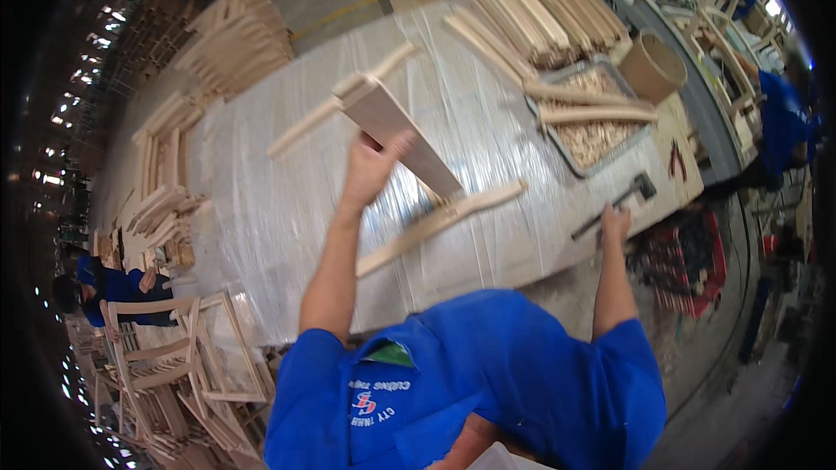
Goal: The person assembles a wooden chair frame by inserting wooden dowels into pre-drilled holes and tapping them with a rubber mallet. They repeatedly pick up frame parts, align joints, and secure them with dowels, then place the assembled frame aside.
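Fingers of the left hand (pixel 373 170) were clasped around the board of the wooden assembly (pixel 422 155) at mid-frame, presumably for steadiness, while the hammer (pixel 643 186), right of centre, was gripped mid-handle by the right hand (pixel 616 223), apparently for control.

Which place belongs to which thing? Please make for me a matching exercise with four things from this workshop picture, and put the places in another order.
Things:
1. hammer
2. pliers
3. wooden frame
4. red crate

Places:
A. beside the table, not on it
B. gripped by the left hand
C. held in the right hand
D. lying at the table's right end, untouched

Pairs: 1-C, 2-D, 3-B, 4-A
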The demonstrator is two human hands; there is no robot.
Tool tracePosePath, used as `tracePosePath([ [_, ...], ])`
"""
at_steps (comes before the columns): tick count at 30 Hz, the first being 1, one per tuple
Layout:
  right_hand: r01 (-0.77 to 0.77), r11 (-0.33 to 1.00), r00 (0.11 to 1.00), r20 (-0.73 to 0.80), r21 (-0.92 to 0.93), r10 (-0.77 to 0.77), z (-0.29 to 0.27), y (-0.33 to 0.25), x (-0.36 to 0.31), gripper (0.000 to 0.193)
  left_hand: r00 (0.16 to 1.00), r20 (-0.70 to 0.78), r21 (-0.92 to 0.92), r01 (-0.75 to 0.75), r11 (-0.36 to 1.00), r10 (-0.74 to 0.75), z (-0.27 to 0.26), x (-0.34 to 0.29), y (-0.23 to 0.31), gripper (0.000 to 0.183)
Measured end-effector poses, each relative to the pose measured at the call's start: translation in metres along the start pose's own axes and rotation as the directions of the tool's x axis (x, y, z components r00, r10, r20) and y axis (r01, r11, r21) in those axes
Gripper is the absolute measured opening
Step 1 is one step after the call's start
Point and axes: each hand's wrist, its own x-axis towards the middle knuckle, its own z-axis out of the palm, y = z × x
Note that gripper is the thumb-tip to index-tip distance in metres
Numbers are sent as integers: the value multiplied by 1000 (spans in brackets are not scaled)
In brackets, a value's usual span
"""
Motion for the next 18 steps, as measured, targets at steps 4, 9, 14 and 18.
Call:
tracePosePath([
  [4,-91,995,984,150,-37,95,6,-10,22,64,1000,-4,-127,27,992,-28,-7,-18,-15,37],
  [9,-171,985,979,104,-37,174,13,-15,42,68,991,-46,-89,120,989,-125,-4,-26,-11,38],
  [14,-219,970,971,123,104,206,25,-3,61,53,992,-69,-35,99,994,-102,-6,-30,-13,36],
  [18,-443,662,871,467,605,155,-3,18,83,20,999,-45,-28,18,999,-19,-9,-24,-19,35],
])
